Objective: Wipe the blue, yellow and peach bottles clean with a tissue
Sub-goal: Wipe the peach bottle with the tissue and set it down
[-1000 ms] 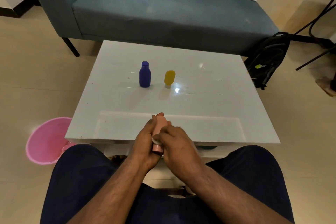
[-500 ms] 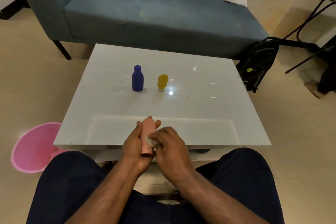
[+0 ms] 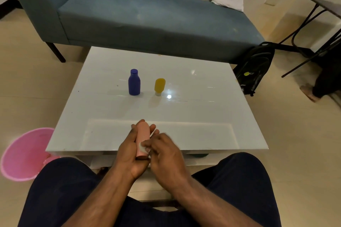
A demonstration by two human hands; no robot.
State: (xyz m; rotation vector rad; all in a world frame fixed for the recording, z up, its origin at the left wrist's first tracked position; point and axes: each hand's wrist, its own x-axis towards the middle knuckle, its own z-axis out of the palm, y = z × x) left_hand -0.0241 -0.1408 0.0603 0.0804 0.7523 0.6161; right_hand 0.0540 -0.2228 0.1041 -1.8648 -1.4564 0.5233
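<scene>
Sofa, teal, behind. Counter, white, glossy. Blue bottle and yellow bottle, upright mid-counter, apart. Left hand: grip wrapped round peach bottle above near counter edge. Right hand: grip pinching tissue against peach bottle.

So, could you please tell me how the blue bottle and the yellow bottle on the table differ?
The blue bottle is taller and wider than the yellow bottle. The blue bottle stands cap up, its cap the same blue; the yellow bottle stands on a pale cap at its base. The blue bottle is to the left of the yellow one. Both stand apart on the white table, untouched by either hand.
</scene>
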